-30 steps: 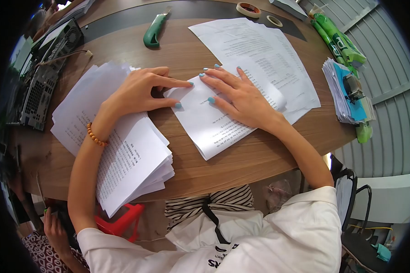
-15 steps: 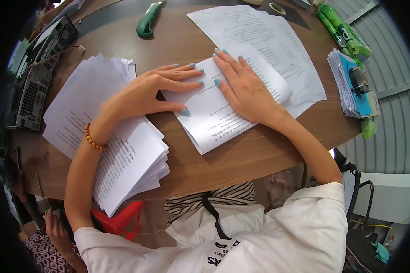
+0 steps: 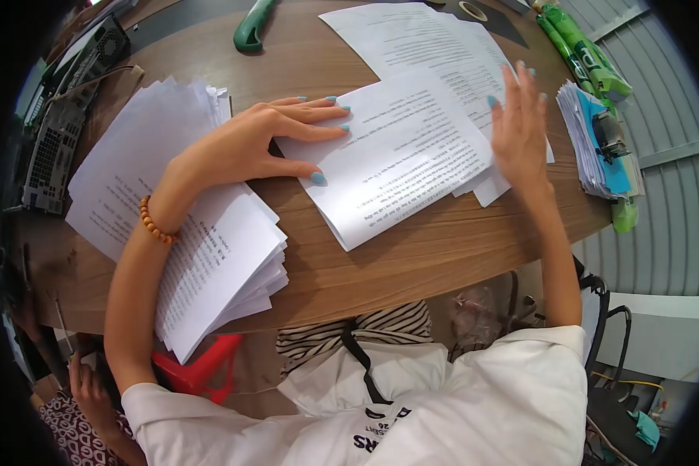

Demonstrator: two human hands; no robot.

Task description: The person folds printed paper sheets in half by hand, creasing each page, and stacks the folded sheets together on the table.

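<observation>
A folded printed sheet lies on the brown desk in front of me, its folded edge toward the left. My left hand rests on its left side, fingers stretched out and thumb spread apart. At the right edge of that sheet is my right hand, fingers extended upward and slightly blurred, holding nothing. It is over loose printed sheets that lie partly beneath the folded one. Under my left forearm sits a thick stack of folded printed papers.
A green utility knife and a tape roll lie at the far side. Clipped papers and green packages are at the right. An opened computer case stands left. Another person's hand shows at lower left.
My right hand has lifted from the middle of the folded sheet and moved right, past its edge, uncovering the print. My left hand has stayed in place on the sheet.
</observation>
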